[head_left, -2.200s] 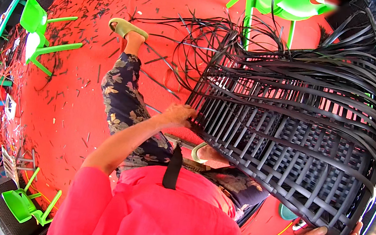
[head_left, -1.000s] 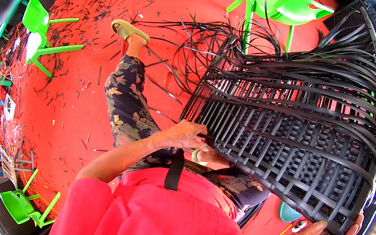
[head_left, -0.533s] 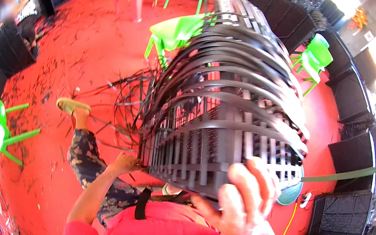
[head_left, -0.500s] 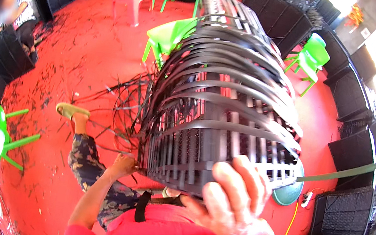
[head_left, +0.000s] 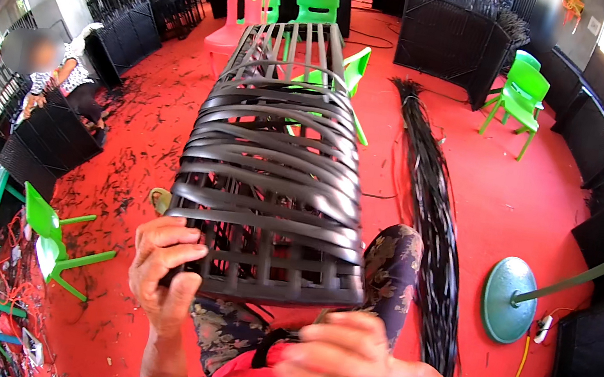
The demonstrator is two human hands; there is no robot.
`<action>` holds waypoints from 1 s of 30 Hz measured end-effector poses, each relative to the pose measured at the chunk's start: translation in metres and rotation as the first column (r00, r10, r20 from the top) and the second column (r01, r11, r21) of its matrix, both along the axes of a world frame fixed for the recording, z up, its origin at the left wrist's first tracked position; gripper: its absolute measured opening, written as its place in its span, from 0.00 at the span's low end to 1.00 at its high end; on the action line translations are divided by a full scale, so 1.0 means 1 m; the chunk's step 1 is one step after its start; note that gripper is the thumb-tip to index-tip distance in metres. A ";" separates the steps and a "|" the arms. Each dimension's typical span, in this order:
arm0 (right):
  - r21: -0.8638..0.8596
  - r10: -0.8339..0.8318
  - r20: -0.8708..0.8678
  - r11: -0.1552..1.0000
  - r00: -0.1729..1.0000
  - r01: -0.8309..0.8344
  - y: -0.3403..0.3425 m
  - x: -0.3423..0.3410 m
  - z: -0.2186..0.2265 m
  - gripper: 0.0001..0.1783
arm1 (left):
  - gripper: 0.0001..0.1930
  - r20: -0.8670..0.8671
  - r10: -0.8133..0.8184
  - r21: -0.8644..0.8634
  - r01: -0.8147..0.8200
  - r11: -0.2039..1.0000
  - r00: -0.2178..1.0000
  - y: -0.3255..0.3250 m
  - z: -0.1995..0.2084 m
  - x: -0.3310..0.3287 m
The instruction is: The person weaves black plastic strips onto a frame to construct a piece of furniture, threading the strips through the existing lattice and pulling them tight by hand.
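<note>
In front of me a long black lattice frame (head_left: 271, 184) lies across my lap, wound crosswise with loose, glossy flat black strips. It stretches away toward the chairs. At its near left corner my left hand (head_left: 165, 265) grips the edge, fingers over the top and thumb at the near side. My right hand (head_left: 342, 357) is just below the near right edge, apart from the lattice. Its fingers look bent but are smeared by motion, so whether they hold anything cannot be told.
A bundle of long black strips (head_left: 430, 201) lies right of the frame. Further right is a round green base (head_left: 510, 300) with a pole. Green chairs (head_left: 522, 97), a pink chair (head_left: 247, 10) and stacked black panels (head_left: 451, 42) stand around. A person (head_left: 72, 69) sits far left.
The frame's near end has swung left and levelled. My left hand has come up onto its near left corner; my right hand has left the near edge. The strip bundle now shows at right.
</note>
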State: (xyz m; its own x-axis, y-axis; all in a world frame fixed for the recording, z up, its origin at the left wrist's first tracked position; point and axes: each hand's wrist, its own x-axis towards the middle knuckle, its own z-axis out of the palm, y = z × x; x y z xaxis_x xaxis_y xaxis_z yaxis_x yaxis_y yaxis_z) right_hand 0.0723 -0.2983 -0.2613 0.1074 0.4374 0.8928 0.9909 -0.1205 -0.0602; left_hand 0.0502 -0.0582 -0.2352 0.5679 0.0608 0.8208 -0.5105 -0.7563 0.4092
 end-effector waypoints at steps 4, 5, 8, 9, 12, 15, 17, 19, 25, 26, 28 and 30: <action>0.242 -0.064 -0.403 0.955 0.913 0.173 -0.007 0.013 -0.015 0.23 | 0.03 -0.019 0.223 0.101 -0.220 0.970 0.975 0.029 0.002 -0.013; 0.167 -0.023 -0.488 0.979 0.872 0.119 -0.010 0.020 -0.017 0.32 | 0.04 -0.035 0.271 0.152 -0.263 0.953 0.962 0.031 0.006 -0.016; 0.150 0.094 -0.627 0.989 0.773 0.002 0.010 0.028 -0.022 0.32 | 0.07 -0.014 0.370 0.318 -0.347 0.882 0.929 0.026 0.024 -0.018; 0.164 0.104 -0.627 0.986 0.772 0.000 0.017 0.031 -0.025 0.32 | 0.10 -0.012 0.349 0.339 -0.324 0.883 0.937 0.023 0.025 -0.016; 0.238 0.145 -0.628 0.971 0.765 0.011 0.021 0.038 -0.033 0.29 | 0.16 -0.076 0.176 0.400 -0.131 0.907 0.981 -0.010 0.039 -0.021; 0.269 0.182 -0.624 0.963 0.760 -0.009 0.021 0.041 -0.036 0.29 | 0.21 -0.198 0.090 0.470 0.014 0.882 0.976 -0.030 0.046 -0.013; 0.291 0.222 -0.611 0.956 0.760 -0.046 0.022 0.043 -0.036 0.28 | 0.23 -0.257 0.060 0.507 0.081 0.858 0.965 -0.043 0.055 -0.006; 0.306 0.251 -0.616 0.950 0.747 -0.067 0.023 0.043 -0.035 0.28 | 0.25 -0.299 0.045 0.542 0.131 0.830 0.953 -0.050 0.059 0.001; 0.362 0.379 -0.622 0.915 0.685 -0.178 0.014 0.050 -0.029 0.27 | 0.28 -0.332 0.127 0.556 0.085 0.827 0.935 -0.061 0.059 0.004; 0.379 0.395 -0.617 0.907 0.681 -0.182 0.015 0.050 -0.028 0.27 | 0.28 -0.309 0.147 0.585 0.066 0.808 0.940 -0.063 0.060 0.005; 0.427 0.410 -0.617 0.891 0.672 -0.152 0.017 0.050 -0.027 0.26 | 0.28 -0.306 0.171 0.608 0.054 0.792 0.937 -0.066 0.060 0.005; 0.413 0.441 -0.696 0.891 0.567 -0.187 0.016 0.049 -0.025 0.26 | 0.28 -0.310 0.203 0.620 0.036 0.784 0.929 -0.068 0.060 0.003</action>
State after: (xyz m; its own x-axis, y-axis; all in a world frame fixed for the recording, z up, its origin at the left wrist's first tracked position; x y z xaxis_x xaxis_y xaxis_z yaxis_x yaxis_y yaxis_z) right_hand 0.1212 -0.2824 -0.2867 0.6958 0.3440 0.6305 0.5357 0.3363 -0.7746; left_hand 0.0532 -0.1265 -0.1753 0.8325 -0.3187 0.4532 -0.3500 -0.9366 -0.0157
